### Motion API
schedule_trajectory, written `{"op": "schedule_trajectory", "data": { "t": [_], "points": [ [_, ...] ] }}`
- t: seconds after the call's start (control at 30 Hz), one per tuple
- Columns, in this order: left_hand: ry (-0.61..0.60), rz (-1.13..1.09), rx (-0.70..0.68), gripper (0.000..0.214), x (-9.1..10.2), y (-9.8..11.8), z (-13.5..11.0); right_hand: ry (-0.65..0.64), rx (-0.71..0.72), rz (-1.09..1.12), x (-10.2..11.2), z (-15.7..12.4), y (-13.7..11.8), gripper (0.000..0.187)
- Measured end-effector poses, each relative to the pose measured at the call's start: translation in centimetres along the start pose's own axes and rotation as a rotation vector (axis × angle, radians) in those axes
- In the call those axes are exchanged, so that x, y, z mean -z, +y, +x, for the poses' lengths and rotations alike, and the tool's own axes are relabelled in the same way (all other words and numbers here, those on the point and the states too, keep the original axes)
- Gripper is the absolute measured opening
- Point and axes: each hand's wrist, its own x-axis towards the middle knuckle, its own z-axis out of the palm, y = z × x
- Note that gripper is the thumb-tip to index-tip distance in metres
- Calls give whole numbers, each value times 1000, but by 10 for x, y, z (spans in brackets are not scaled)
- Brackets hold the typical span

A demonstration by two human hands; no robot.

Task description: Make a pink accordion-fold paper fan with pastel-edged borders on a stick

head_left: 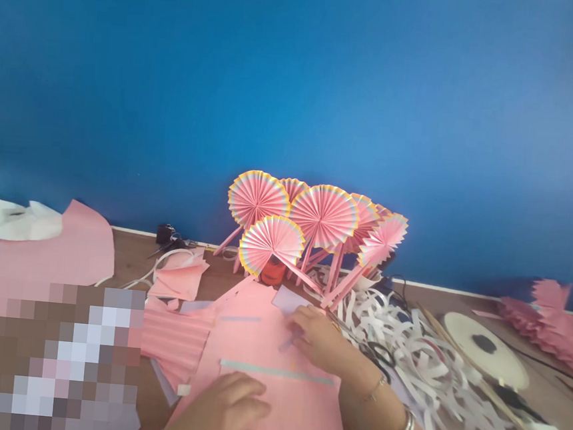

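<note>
A large pink paper sheet (294, 410) lies in front of me, with a pale teal strip (277, 373) across it and a short purple strip (241, 318) farther up. Over the sheet's lower part is my left hand (229, 411), fingers loosely bent and apart, holding nothing visible. My right hand (319, 335) is bent over the upper right of the sheet; a small purple paper strip (286, 344) shows at its fingertips. Just beyond them lies a lavender paper piece (286, 299). Pleated pink paper (175, 339) rests to the left of the sheet.
Several round pink pleated fans (322, 217) stand near the blue wall (298, 75). White paper strips (405, 346) are heaped at the right, beside scissors (379, 353) and a pale oval object (488, 350). More pink paper (77, 250) lies left, near a blurred-out patch.
</note>
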Motion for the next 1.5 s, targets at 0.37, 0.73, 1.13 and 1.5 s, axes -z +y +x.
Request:
{"op": "schedule_trajectory", "data": {
  "t": [0.37, 0.73, 1.13, 1.5],
  "points": [
    [140, -292, 496, 28, 23, -23, 29, -2, 20, 0, 11, -5, -13, 14],
    [115, -672, 716, 15, 28, -19, 50, 194, 62, 252, 15, -20, -78, 17],
    [96, -219, 620, 11, 30, -29, 5, 180, -205, 561, -28, -30, -84, 18],
    [18, 3, 668, 14, 21, -28, -2, 213, -140, 455, -55, -34, -78, 27]
  ]
}}
